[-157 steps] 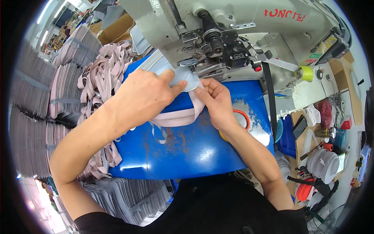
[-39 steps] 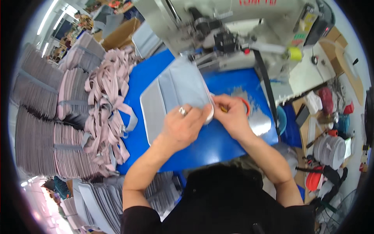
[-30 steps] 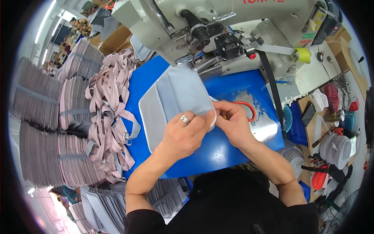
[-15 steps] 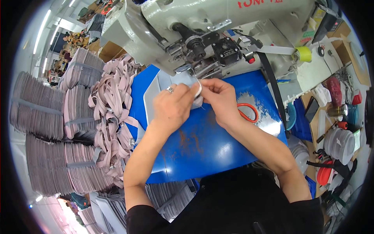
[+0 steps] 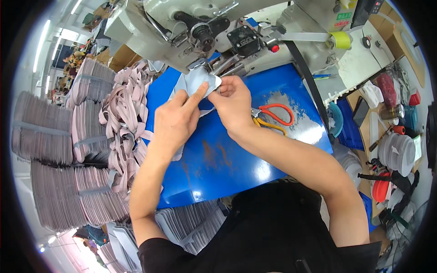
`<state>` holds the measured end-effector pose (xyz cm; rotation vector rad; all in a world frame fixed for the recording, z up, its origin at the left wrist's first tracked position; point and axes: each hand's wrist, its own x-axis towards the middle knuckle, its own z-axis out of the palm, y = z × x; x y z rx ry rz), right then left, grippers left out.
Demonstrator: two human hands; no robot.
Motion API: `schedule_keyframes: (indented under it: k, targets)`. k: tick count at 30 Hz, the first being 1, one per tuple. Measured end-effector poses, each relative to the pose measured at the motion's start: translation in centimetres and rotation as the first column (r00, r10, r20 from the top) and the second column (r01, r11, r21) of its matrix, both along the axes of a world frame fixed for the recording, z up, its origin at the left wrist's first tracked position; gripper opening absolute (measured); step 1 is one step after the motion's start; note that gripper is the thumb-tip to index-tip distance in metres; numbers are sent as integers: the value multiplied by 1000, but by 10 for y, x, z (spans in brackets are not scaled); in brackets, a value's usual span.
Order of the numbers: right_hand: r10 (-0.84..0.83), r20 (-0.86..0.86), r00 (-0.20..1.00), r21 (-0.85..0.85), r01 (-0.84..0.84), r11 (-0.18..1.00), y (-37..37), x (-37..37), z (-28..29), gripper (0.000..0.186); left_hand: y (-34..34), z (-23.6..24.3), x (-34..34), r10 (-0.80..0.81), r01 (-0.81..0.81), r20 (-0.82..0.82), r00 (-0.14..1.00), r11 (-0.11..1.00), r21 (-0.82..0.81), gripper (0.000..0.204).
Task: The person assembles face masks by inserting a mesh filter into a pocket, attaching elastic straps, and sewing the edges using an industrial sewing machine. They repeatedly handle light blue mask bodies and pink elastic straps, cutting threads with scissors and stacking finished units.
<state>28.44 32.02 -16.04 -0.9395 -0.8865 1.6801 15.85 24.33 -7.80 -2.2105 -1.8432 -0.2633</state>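
Observation:
My left hand (image 5: 175,119) presses flat on a grey fabric piece (image 5: 196,81) and pinches its upper edge. My right hand (image 5: 233,99) grips the same piece from the right. Both hold it just under the presser foot (image 5: 201,66) of a white industrial sewing machine (image 5: 191,22). The fabric lies on a blue work surface (image 5: 227,159). Most of the piece is hidden under my hands.
Orange-handled scissors (image 5: 273,116) lie on the blue surface right of my right hand. A heap of pale pink straps (image 5: 125,123) sits to the left, with stacks of grey fabric pieces (image 5: 59,150) beyond. Spools, tape rolls and small containers (image 5: 396,150) crowd the right side.
My hands have carried the grey fabric piece from the middle of the blue surface up to the machine's presser foot. The piece, earlier spread flat, is now bunched under my fingers.

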Motion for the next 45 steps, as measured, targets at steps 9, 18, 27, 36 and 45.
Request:
schedule_keyframes:
  k: [9, 18, 27, 36, 45]
  targets:
    - [375, 2, 927, -141, -371, 918, 29, 46, 20, 22, 23, 51, -7, -211, 190, -105, 972, 966, -177, 49]
    - [39, 335, 941, 469, -203, 860, 34, 51, 10, 13, 7, 18, -9, 20, -15, 47, 999, 996, -92, 56]
    - [-490, 541, 684, 806, -587, 70, 75, 65, 40, 11, 15, -30, -6, -87, 12, 260, 962, 961, 277, 41]
    - [-592, 462, 661, 729, -663, -172, 80, 49, 42, 11, 18, -32, 6, -2, -121, 413, 911, 955, 272, 31]
    - [-585, 342, 735, 812, -544, -210, 83, 48, 23, 10, 18, -26, -2, -43, -64, 352, 935, 956, 286, 28]
